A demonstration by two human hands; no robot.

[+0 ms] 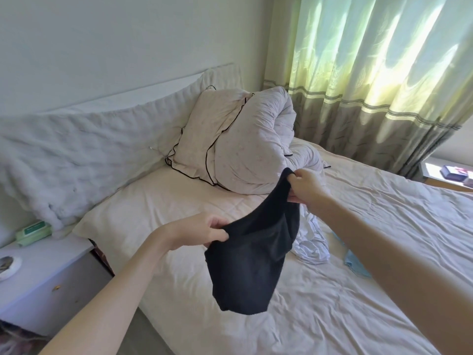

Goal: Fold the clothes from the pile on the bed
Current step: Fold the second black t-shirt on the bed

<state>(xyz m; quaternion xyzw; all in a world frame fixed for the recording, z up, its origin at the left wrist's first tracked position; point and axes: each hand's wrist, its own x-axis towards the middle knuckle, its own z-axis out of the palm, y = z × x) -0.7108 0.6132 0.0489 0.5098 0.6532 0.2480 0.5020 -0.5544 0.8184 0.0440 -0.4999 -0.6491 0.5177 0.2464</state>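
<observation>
Black garment (pixel 252 260) held above bed (pixel 358 290); left hand (pixel 202 230) pinches one edge, right hand (pixel 305 187) pinches the other.

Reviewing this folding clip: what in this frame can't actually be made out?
- Black garment: its type; it hangs bunched between left hand and right hand.
- White clothes: partly hidden behind the garment; count unclear.
- Light blue cloth: mostly covered by the right forearm.
- Green pack on the nightstand: label too small.
- Round object: cut by the left edge.
</observation>
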